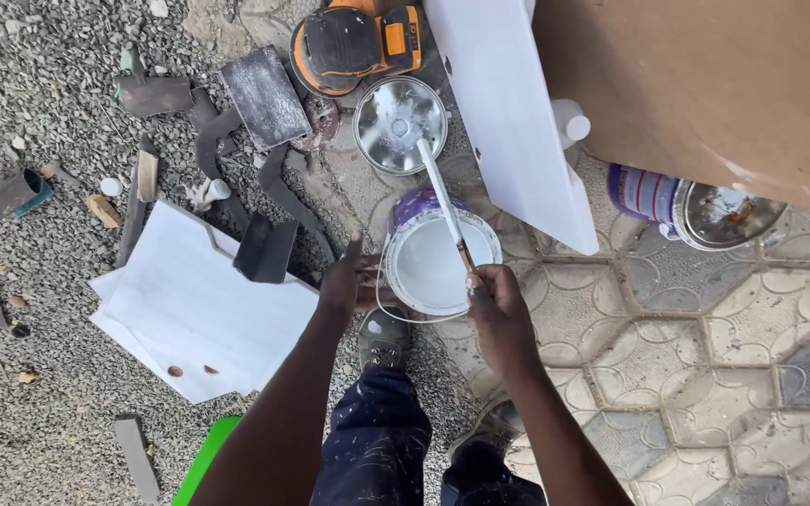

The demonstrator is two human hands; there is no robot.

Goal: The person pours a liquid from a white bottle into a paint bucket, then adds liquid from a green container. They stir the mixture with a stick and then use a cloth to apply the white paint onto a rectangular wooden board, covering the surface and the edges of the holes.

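Observation:
An open purple paint can (pixel 403 217) full of white paint stands on the paving between my hands. My left hand (pixel 349 283) presses against the can's left side, fingers spread on its wall. My right hand (pixel 496 307) grips the lower end of a paint-coated stick (pixel 442 199) that leans across the can's rim toward the far side. The can's shiny round lid (pixel 399 124) lies upside down just beyond it.
A white board (pixel 510 112) and a brown panel (pixel 714 84) slant at the upper right, with a second lidded can (pixel 696 208) beneath. An orange sander (pixel 353 42), a sanding block (pixel 264 96), white panels (pixel 189 314) and grey scraps lie on gravel at left. My shoes stand below the can.

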